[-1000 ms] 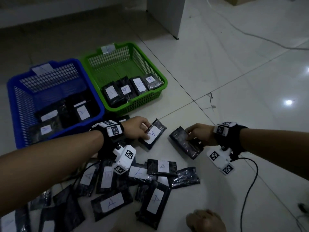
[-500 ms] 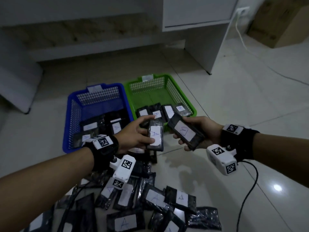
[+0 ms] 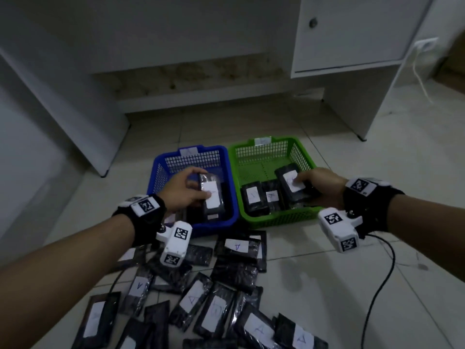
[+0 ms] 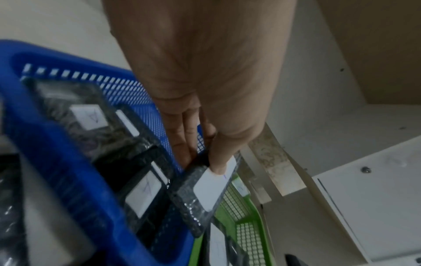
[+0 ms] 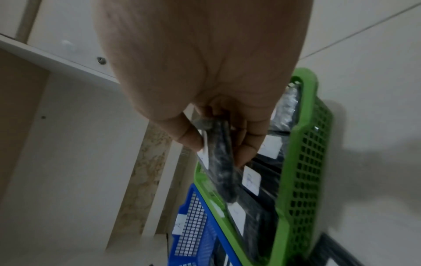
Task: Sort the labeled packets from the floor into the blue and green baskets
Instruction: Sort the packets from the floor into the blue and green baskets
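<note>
My left hand (image 3: 193,188) pinches a black packet labelled A (image 3: 211,195) over the blue basket (image 3: 161,172), thumb on its white label (image 4: 212,181). My right hand (image 3: 305,181) grips a second black packet (image 3: 290,185) over the green basket (image 3: 305,157), thumb on top and fingers beneath (image 5: 222,162). Its label letter is unreadable now. Both baskets hold labelled packets. Several more black packets (image 3: 226,306) with white labels lie scattered on the floor in front of the baskets.
The baskets stand side by side on pale floor tiles. A white cabinet (image 3: 352,34) stands behind on the right and a slanted white panel (image 3: 63,102) on the left. A black cable (image 3: 382,280) runs from my right wrist across the floor.
Both hands lifted their packets off the floor and carried them forward, the left one over the blue basket and the right one over the green basket. The head view tilted up.
</note>
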